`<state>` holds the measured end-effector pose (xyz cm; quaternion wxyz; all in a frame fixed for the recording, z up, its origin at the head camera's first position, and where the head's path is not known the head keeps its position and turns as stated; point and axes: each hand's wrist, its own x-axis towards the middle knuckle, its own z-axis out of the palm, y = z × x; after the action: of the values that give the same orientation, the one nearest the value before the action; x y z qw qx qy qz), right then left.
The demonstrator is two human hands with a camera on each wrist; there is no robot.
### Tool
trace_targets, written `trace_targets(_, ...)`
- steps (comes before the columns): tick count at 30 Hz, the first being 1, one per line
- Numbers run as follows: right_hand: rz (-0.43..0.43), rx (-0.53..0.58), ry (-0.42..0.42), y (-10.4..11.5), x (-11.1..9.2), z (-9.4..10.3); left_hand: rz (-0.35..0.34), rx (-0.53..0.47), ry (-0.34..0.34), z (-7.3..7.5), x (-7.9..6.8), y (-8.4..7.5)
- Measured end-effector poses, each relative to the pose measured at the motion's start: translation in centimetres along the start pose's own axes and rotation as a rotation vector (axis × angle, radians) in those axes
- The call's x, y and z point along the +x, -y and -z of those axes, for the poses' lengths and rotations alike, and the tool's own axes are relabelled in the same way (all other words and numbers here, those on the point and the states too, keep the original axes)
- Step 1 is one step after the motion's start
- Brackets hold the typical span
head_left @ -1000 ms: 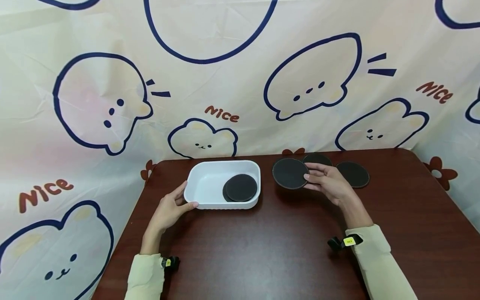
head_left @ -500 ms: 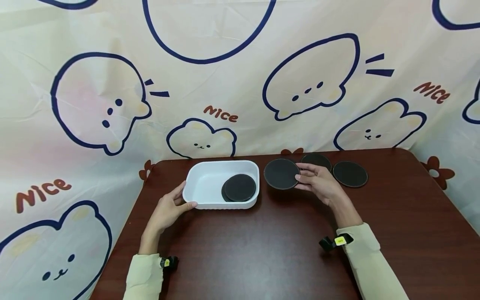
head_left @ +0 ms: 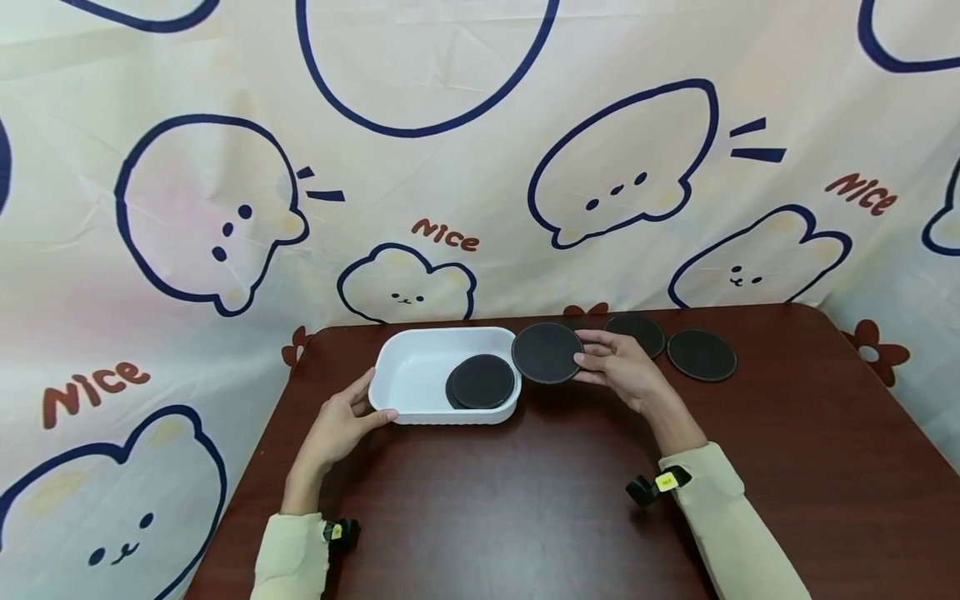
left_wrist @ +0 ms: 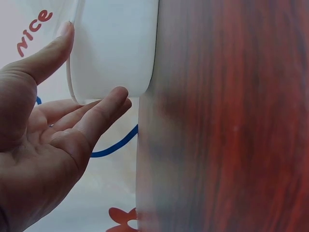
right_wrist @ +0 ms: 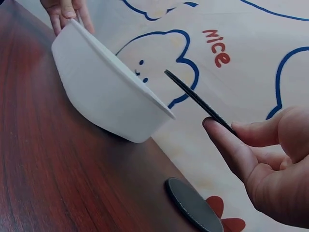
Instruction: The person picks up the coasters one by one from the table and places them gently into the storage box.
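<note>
A white rectangular tub (head_left: 420, 375) stands towards the back of the table. My left hand (head_left: 341, 421) holds its left end, thumb on the front rim and fingers along the end wall. Two black round coasters (head_left: 483, 382) overlap inside the tub's right part. My right hand (head_left: 618, 367) pinches another black coaster (head_left: 547, 353) by its right edge, above the table at the tub's right rim. In the right wrist view, this coaster (right_wrist: 198, 100) appears edge-on between thumb and fingers, raised above the rim level.
Two more black coasters lie at the back right: one coaster (head_left: 637, 332) partly behind my right hand, another coaster (head_left: 702, 355) beside it. The dark wooden table (head_left: 480, 508) ends at a patterned cloth backdrop (head_left: 487, 183).
My right hand has moved left with the coaster, from over the table to the tub's right rim. The left hand keeps its place on the tub. The head view has shifted slightly.
</note>
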<state>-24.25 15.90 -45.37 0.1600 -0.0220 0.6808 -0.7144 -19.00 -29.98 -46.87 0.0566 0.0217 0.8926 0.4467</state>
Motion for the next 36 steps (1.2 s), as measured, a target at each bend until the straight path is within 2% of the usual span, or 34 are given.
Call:
trace_targets(5, -0.001, -0.003, 0.035, 0.0, 0.6, -0.7, 0.004, 0.006, -0.001, 0.0, 0.0, -0.1)
trace_targets(12, -0.021, 0.055, 0.072, 0.2, 1.3, -1.4, -0.001, 0.003, -0.002, -0.2, 0.2, -0.2)
trace_targets(19, -0.015, 0.059, 0.076, 0.9, 1.6, -2.1, 0.004, 0.001, -0.007, -0.2, 0.1, -0.1)
trace_targets(23, -0.034, 0.063, 0.074, 0.9, 1.8, -2.5, 0.017, 0.004, -0.006, -0.1, -0.1, -0.1)
trace_targets(36, -0.007, 0.056, 0.109, 0.8, 2.4, -3.5, 0.015, 0.007, -0.007, -0.1, -0.1, -0.1)
